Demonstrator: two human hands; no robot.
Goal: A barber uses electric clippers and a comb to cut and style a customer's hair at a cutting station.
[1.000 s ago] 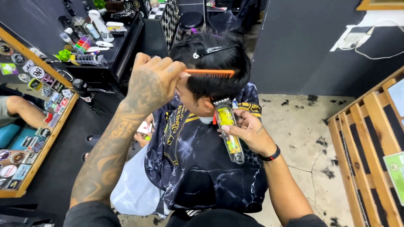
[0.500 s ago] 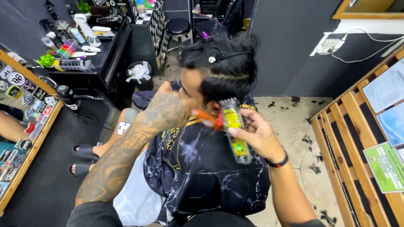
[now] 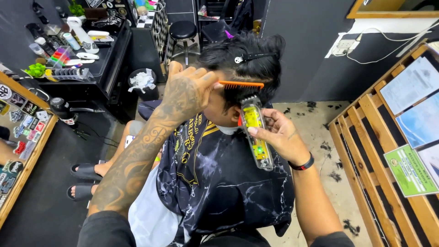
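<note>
Around the seated person, a black cape [image 3: 228,183] covered the body, a clip [image 3: 249,57] pinned the top hair up, and a dark table [image 3: 107,64] with bottles stood off to the left, with hair clippings scattered on the floor [image 3: 320,132]. There, the left hand [image 3: 187,93] pinched an orange comb [image 3: 241,84] flat against the side of the head, its teeth pointing down. Just below it, the right hand [image 3: 279,135] was closed around a yellow clipper [image 3: 256,132], held upright with its blade just under the comb at the hair.
</note>
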